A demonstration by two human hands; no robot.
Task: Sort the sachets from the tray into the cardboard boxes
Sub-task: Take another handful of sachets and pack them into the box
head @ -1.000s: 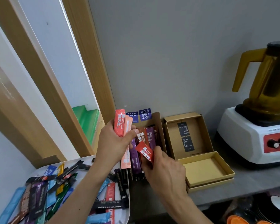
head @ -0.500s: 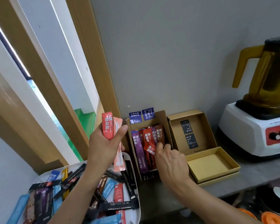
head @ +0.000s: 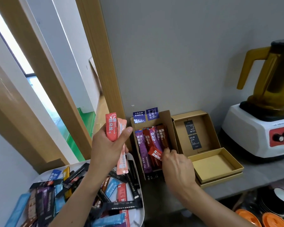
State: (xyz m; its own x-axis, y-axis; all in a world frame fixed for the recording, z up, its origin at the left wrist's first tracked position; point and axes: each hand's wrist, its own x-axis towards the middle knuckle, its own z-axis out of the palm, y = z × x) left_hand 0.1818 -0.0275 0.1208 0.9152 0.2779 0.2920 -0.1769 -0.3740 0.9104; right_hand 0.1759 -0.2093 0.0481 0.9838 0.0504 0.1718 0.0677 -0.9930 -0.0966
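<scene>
My left hand (head: 108,146) holds two pink-orange sachets (head: 111,126) upright above the white tray (head: 140,208), which is piled with several black, blue, purple and red sachets. My right hand (head: 177,163) pinches a red sachet (head: 155,155) and has it down among the purple, red and brown sachets standing in the narrow cardboard box (head: 168,123) against the wall. To the right lies a second cardboard box (head: 210,128), open, with two black tags inside, and its shallow lid (head: 220,167) in front of it.
A white blender base with a yellow jug (head: 266,112) stands at the right on the grey counter (head: 157,190). A wooden door frame (head: 97,63) rises to the left of the boxes. Orange lids (head: 247,217) and dark dishes sit on a lower shelf, bottom right.
My right hand carried the red sachet from in front of the narrow box down into it among the standing sachets. My left hand shifted left and slightly up with the pink sachets.
</scene>
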